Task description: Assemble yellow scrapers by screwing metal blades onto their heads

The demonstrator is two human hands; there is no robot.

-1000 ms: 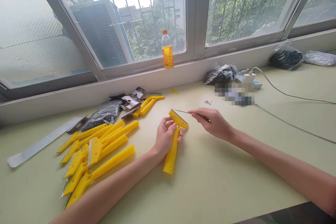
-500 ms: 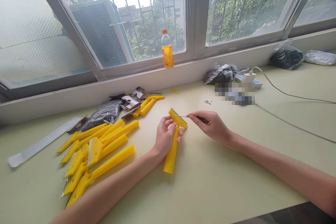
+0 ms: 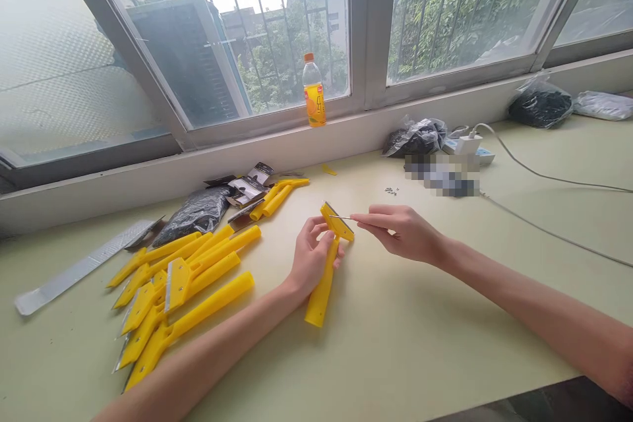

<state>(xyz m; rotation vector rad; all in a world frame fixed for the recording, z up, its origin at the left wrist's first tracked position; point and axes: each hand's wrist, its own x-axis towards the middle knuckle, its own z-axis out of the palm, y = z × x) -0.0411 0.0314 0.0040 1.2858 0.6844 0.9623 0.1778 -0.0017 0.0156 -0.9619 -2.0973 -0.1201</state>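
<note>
A yellow scraper [image 3: 324,283] is gripped in my left hand [image 3: 312,252], its fingers wrapped round the neck just below the head. The handle slants down toward me, and the scraper's head points up and away. My right hand [image 3: 403,232] is closed on a thin screwdriver [image 3: 347,217], whose handle is mostly hidden by the fingers. The metal shaft reaches left, and its tip meets the face of the scraper's head near a screw spot. A small heap of screws [image 3: 391,191] lies on the table beyond my right hand.
Several yellow scrapers [image 3: 212,303] are piled at the left, beside a black plastic bag [image 3: 195,214] and blade packets [image 3: 250,188]. Two yellow handles [image 3: 279,199] lie behind. An orange drink bottle [image 3: 315,95] stands on the sill. Bags [image 3: 418,138] and a charger with cables [image 3: 469,144] are at the back right.
The scraper's head has shifted slightly right and its handle end slightly left. My right hand's fingers have straightened and changed position on the screwdriver, whose tip stays at the scraper's head.
</note>
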